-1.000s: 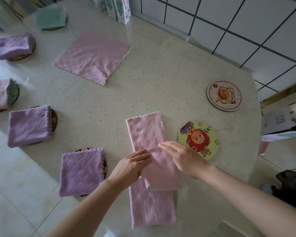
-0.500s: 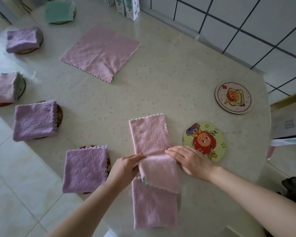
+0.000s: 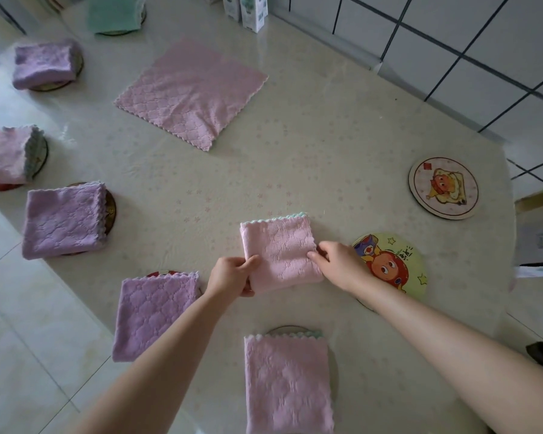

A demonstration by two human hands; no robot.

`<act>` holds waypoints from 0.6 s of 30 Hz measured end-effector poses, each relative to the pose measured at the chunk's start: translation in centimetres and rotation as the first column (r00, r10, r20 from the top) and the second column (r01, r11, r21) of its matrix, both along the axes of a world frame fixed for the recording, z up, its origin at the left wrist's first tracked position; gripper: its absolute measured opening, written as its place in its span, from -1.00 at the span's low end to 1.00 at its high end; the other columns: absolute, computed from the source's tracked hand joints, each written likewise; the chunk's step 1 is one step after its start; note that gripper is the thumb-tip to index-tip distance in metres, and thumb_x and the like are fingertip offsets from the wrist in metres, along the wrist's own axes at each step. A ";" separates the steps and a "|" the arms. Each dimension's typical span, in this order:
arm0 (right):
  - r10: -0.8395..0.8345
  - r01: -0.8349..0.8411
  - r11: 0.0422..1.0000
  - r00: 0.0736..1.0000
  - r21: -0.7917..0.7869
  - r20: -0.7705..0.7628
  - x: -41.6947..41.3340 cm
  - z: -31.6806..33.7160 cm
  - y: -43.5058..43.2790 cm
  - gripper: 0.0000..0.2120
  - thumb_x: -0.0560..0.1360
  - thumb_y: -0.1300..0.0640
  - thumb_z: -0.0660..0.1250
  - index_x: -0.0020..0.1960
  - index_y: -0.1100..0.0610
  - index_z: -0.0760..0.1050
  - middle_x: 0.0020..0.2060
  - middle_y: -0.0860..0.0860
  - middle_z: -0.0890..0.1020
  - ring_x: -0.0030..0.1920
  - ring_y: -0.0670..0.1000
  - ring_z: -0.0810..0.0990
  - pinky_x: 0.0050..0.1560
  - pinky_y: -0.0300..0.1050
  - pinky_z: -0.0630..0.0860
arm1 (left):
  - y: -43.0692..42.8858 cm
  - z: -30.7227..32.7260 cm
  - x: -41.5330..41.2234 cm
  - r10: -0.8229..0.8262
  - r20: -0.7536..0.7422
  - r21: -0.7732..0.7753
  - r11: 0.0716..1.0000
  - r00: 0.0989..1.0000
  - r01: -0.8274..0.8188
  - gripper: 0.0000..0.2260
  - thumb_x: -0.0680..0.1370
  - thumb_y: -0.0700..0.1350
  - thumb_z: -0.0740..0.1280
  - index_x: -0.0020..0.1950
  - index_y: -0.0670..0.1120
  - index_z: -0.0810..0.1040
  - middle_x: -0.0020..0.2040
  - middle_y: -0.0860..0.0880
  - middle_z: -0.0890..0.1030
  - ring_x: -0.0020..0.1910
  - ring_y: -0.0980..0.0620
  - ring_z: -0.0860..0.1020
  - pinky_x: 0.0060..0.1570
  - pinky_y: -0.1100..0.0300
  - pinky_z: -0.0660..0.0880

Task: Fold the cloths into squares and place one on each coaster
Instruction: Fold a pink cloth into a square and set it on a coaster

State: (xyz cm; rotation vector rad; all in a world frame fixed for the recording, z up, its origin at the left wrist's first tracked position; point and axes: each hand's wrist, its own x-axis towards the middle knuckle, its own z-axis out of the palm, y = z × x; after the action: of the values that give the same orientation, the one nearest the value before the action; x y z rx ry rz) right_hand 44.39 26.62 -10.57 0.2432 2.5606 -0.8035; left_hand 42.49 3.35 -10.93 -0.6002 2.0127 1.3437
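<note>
Tabletop: pale, glossy, faintly flower-printed, rounded edge; tiled wall behind, tiled floor to the left.

Flat pink cloth: unfolded, spread open on the far middle of the tabletop, scalloped edges, on no coaster.

Near pink cloth: folded, lying over a coaster at the near edge, only the coaster's rim showing beyond its far side.

Four folded purple and pink cloths along the left side, each on a coaster: nearest purple, next purple, pink at the frame edge, far purple. Folded green cloth on a coaster at the far left corner.

Yellow coaster: round, cartoon print, uncovered, partly under the right wrist.

White coaster: round, cartoon print, uncovered, farther right.

Folded pink cloth: roughly square, resting on the tabletop just left of the yellow coaster, not on it.

Left hand: clamped on the folded pink cloth's near left corner, thumb on top.

Right hand: fingers pinching the same cloth's right edge.

Cartons: small, at the far wall.
</note>
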 end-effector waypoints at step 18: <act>-0.186 0.160 0.974 0.968 0.161 0.167 -2.2 1.2 -2.3 -0.49 0.50 -0.28 0.16 -0.41 0.08 0.23 -0.42 0.04 0.45 -0.29 0.13 0.51 -0.37 -0.14 0.31 | 0.2 1.2 0.9 -0.214 -0.046 -0.195 0.960 0.976 0.201 -0.52 0.10 0.28 0.44 -0.24 -0.09 0.64 -0.36 0.00 0.66 -0.32 0.00 0.65 -0.25 0.01 0.61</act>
State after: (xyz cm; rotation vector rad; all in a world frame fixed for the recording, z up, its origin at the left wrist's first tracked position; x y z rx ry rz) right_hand 42.22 24.31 -9.41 0.5672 2.4512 -0.6226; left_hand 43.36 3.52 -9.68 -0.4167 2.2069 1.0690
